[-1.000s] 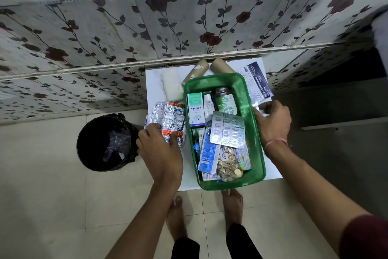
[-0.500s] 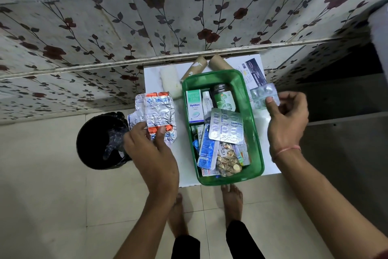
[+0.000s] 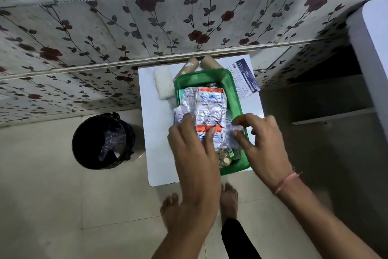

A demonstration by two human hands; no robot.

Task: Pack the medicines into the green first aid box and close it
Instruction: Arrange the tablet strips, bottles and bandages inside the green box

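The green first aid box (image 3: 232, 87) stands open on a small white table (image 3: 157, 132). My left hand (image 3: 193, 149) holds a stack of silver and orange blister strips (image 3: 207, 111) over the box's middle, covering most of its contents. My right hand (image 3: 260, 143) pinches a small clear blister strip (image 3: 234, 134) over the box's right side, next to the stack. Gold foil tablets (image 3: 224, 156) show in the near end of the box.
On the table behind the box lie a white gauze roll (image 3: 162, 84), two brown rolls (image 3: 201, 64) and a printed dressing packet (image 3: 244, 78). A black bin (image 3: 102, 139) stands on the floor at left. My bare feet are below the table.
My left hand has carried the stack of strips from the table's left side to above the box. My right hand has brought its small strip in from the right to meet it.
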